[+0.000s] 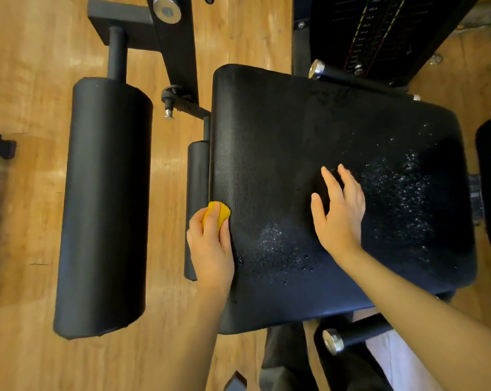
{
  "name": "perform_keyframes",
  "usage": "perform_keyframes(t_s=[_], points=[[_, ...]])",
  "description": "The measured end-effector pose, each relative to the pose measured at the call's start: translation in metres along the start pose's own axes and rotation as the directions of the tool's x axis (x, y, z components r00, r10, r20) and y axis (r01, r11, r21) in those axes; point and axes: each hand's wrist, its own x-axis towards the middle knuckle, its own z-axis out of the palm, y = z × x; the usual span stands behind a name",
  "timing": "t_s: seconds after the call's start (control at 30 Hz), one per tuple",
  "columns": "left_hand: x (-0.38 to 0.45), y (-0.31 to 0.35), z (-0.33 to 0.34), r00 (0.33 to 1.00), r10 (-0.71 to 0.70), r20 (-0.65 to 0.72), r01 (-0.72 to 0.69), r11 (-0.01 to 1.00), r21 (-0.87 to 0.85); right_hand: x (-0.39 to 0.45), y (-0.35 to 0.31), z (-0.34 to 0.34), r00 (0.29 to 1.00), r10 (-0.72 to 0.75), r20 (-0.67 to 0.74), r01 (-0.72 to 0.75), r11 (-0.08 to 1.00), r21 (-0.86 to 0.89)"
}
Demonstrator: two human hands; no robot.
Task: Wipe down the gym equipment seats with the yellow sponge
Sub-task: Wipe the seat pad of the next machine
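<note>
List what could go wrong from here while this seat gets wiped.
1. The left hand holds the yellow sponge at the very left edge of the seat, so the droplets far right may be missed.
2. The right hand lies flat on the wet pad and may slip or smear.
3. The hand may knock the small roller.

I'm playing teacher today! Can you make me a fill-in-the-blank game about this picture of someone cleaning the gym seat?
1. The left hand grips a sponge coloured ____.
2. The right hand lies flat on the black ____.
3. The droplets sit on the seat, which makes it look ____.
4. The floor looks made of ____.

Missing words: yellow; seat; wet; wood
</note>
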Motion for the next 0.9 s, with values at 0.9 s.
perform_keyframes(t_s=[0.9], points=[[-0.039,-0.001,0.000,0.997,0.065,0.028,-0.067,0.997,0.042,-0.036,0.027,0.000,0.989,-0.146,0.020,0.146,0.962,-0.229]])
